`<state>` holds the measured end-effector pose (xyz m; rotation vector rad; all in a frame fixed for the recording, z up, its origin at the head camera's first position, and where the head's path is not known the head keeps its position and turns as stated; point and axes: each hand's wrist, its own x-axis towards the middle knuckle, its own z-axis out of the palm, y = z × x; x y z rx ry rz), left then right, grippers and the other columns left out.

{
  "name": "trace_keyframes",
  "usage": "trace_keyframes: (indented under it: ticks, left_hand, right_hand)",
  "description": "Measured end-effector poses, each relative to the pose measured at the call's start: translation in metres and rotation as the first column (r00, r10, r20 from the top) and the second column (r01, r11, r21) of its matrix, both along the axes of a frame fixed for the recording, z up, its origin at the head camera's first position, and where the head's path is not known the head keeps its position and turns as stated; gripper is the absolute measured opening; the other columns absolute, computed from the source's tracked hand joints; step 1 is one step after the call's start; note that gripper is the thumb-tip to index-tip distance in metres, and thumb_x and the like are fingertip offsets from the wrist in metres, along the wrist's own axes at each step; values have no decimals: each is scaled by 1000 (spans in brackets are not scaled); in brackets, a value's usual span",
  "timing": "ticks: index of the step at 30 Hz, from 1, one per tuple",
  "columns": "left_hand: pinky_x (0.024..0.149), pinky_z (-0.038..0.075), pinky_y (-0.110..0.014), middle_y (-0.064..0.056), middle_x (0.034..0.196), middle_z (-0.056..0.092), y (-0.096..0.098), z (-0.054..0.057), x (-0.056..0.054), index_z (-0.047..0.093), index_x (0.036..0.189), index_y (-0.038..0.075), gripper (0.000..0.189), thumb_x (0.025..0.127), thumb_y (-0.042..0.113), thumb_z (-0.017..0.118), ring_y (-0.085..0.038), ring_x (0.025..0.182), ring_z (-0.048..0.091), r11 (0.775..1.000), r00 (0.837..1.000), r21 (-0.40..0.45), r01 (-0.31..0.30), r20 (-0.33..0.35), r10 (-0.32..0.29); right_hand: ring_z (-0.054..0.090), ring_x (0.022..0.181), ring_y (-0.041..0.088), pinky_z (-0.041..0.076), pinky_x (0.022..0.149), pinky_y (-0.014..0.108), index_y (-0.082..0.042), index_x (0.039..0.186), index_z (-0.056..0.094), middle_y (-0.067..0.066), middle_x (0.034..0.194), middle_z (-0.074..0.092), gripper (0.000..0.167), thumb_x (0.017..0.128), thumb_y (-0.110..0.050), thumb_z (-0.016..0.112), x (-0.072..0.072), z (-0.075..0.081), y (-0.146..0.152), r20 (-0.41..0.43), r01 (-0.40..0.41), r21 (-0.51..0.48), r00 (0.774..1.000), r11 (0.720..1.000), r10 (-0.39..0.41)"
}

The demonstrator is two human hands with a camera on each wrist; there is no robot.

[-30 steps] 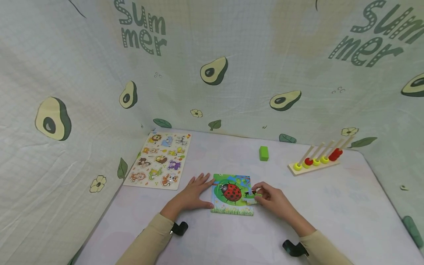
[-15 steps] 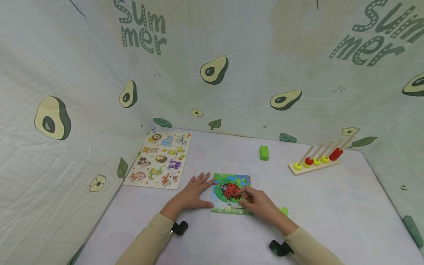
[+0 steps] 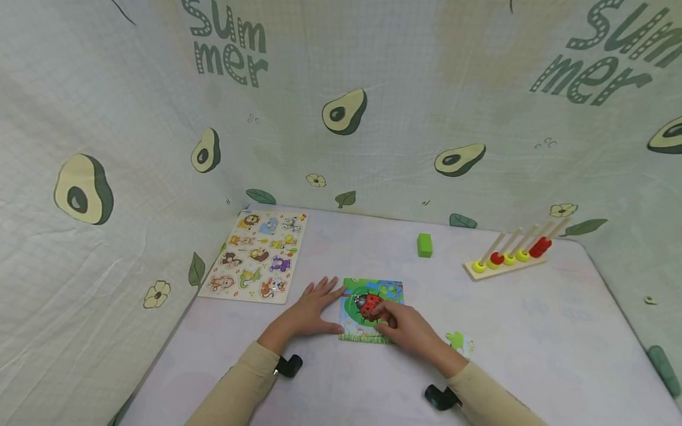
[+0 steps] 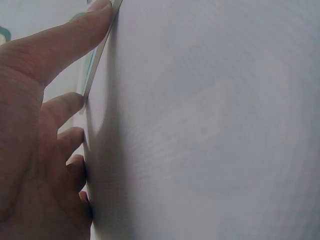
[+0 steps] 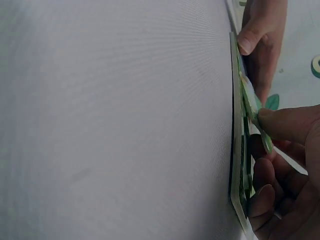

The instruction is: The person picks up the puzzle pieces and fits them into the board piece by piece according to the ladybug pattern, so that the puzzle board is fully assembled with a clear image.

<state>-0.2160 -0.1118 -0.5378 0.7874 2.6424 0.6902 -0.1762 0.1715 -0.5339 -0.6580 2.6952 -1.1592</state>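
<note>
A square ladybug jigsaw puzzle (image 3: 354, 328) lies on the table before me. My left hand (image 3: 309, 313) has its fingers spread, with thumb and fingertips touching the puzzle's left edge; in the left wrist view the thumb (image 4: 75, 42) rests against that thin edge. Over the lower right of the picture is my right hand (image 3: 407, 331). Between its thumb and fingers it pinches a puzzle piece (image 5: 254, 107), tilted up from the board in the right wrist view. The hand hides that corner in the head view. A loose puzzle piece (image 3: 458, 342) lies right of the puzzle, beside my right forearm.
An animal peg board (image 3: 256, 257) lies at the back left. A green block (image 3: 424, 245) stands behind the puzzle, and a bead counting stand (image 3: 506, 269) with red and yellow beads is at the back right. Printed cloth (image 3: 394, 130) walls enclose the table.
My right hand has moved left from the puzzle's right edge to over its lower right, carrying the piece. The loose piece at the right has come into view. The left hand stays put.
</note>
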Motion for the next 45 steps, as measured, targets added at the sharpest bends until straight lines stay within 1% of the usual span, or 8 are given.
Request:
trace_keyframes:
  ticks: [4,13,17,21,24,29,35,45]
  left_hand:
    - [126,4,-53,-5,170,17,0,0,0,33,161,21,95,85,57,76,-30,157,7,1000,1000,1,3,-2,-3]
    - [126,3,-53,-5,170,17,0,-1,-1,32,161,22,95,85,58,76,-31,157,7,1000,1000,-3,6,-5,-6]
    - [126,4,-53,-6,170,17,-1,-2,-1,33,161,21,95,85,57,76,-31,157,7,1000,1000,-1,9,-13,-9]
    - [126,4,-52,-5,170,18,-1,-4,0,33,161,21,95,85,57,76,-30,157,8,1000,1000,-3,9,-27,-9]
    - [126,4,-51,-5,169,18,-1,-4,0,33,161,22,95,84,58,76,-30,157,9,1000,1000,3,8,-29,-8]
    - [126,4,-52,-4,170,17,-1,-5,-1,33,161,22,95,84,58,76,-30,157,8,1000,1000,8,7,-26,-7]
    - [126,4,-51,-4,170,17,-2,-5,-1,33,161,23,95,84,58,76,-29,157,8,1000,1000,6,6,-23,-5]
    - [126,4,-51,-3,170,17,-1,-5,0,33,161,23,95,84,58,76,-28,157,8,1000,1000,9,0,-21,0]
  right_hand:
    - [50,69,3,47,61,23,-17,109,69,-14,85,60,18,92,-18,76,1,1,-1,-15,20,37,1000,999,-19]
    - [53,81,7,50,72,29,-20,104,70,-11,94,58,18,88,-20,79,1,0,-3,-75,23,136,997,990,-13]
    - [53,84,6,51,73,30,-23,110,73,-11,99,57,22,89,-23,80,2,-2,-1,-116,-23,160,992,987,42]
    - [49,82,5,47,69,26,-25,114,77,-11,98,54,25,90,-24,79,3,-5,3,-193,-92,201,972,975,131]
    - [49,83,5,47,70,26,-24,113,79,-10,97,54,23,90,-24,79,2,-7,4,-218,-116,214,962,970,163]
    - [50,83,6,48,71,27,-21,112,79,-8,98,56,22,90,-21,79,-1,-4,6,-205,-158,205,958,966,200]
    - [49,83,6,47,70,25,-19,116,79,-5,100,57,26,90,-15,77,-4,0,6,-149,-202,179,962,963,230]
    - [48,82,6,46,68,24,-21,118,79,-6,101,57,27,91,-18,77,-4,0,5,-130,-185,198,968,963,213]
